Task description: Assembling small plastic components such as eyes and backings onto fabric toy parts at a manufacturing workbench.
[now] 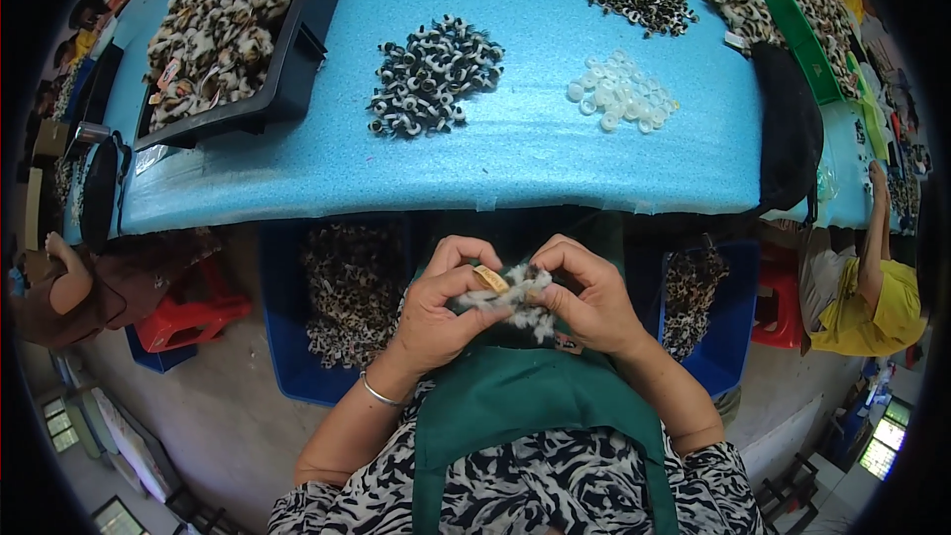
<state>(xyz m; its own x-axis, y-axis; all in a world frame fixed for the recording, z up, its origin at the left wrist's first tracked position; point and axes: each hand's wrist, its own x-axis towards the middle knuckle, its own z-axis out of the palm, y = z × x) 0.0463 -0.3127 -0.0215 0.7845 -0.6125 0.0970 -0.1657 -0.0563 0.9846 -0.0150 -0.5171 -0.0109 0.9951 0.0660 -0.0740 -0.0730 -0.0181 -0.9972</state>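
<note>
Above my lap I hold a small fluffy grey-and-white plush piece (530,315) between both hands. A tan tag (491,279) sticks up from it beside my left fingers. My left hand (444,299) pinches the side with the tag, thumb against fingers. On the opposite side, my right hand (594,299) grips the fur between thumb and bent fingers. The fingers hide part of the piece, so its full shape does not show. A green apron (535,386) lies just below my hands.
On the blue-covered table (426,178) lie a pile of black-and-white pieces (434,77) and clear round caps (621,94). A black tray (287,94) of furry pieces stands left. Blue bins (287,367) flank my lap. A person in yellow (877,307) sits right, another person (79,297) left.
</note>
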